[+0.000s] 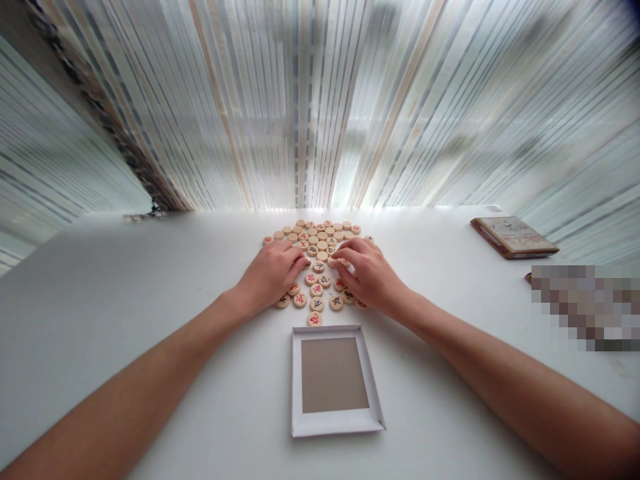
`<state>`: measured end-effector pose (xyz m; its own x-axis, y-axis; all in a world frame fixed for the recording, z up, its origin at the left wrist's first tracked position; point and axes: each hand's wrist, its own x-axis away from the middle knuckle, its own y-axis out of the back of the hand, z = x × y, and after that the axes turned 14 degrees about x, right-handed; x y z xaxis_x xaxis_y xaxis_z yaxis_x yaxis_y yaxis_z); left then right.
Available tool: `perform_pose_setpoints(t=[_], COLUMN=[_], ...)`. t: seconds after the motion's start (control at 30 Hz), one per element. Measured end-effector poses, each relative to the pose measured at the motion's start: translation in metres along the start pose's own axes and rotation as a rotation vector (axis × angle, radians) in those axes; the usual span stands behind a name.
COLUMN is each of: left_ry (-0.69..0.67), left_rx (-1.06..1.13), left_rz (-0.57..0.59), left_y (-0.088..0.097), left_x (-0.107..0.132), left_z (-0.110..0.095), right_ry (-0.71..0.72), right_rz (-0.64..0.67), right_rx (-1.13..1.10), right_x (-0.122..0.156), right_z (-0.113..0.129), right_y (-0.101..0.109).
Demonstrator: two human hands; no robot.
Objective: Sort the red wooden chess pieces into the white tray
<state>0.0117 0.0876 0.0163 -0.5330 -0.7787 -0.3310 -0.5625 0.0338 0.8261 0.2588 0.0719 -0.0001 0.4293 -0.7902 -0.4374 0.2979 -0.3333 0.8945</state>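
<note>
Round wooden Chinese chess pieces (317,290) lie spread in a loose cluster on the white table, some with red or black characters facing up, others blank side up. On the cluster's left side, my left hand (273,272) is closed, its fingertips on a chess piece (307,265) that they partly hide. From the right, my right hand (370,272) pinches another chess piece (331,262) between thumb and forefinger. Several pieces are partly covered by both hands. Nearer to me, just below the pieces, sits a shallow white box lid (297,380) with a brown-grey inside panel.
A flat brown-edged box (515,237) with a pictured top rests at the right rear of the white table (200,400). A pixelated object (590,303) lies nearer on the right. Striped sheer curtains (270,100) hang behind the table, and a small item (145,217) sits at its far left edge.
</note>
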Motion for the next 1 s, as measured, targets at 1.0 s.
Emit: perform_pose_setpoints(t=[1.0], left_ry=[0.011], left_rx=[0.037], left_rz=[-0.149], left_y=[-0.005], left_x=[0.003], left_z=[0.007], right_ry=[0.090], right_rz=[0.130], right_rx=[0.076], right_x=[-0.003], right_z=[-0.009], right_y=[0.012])
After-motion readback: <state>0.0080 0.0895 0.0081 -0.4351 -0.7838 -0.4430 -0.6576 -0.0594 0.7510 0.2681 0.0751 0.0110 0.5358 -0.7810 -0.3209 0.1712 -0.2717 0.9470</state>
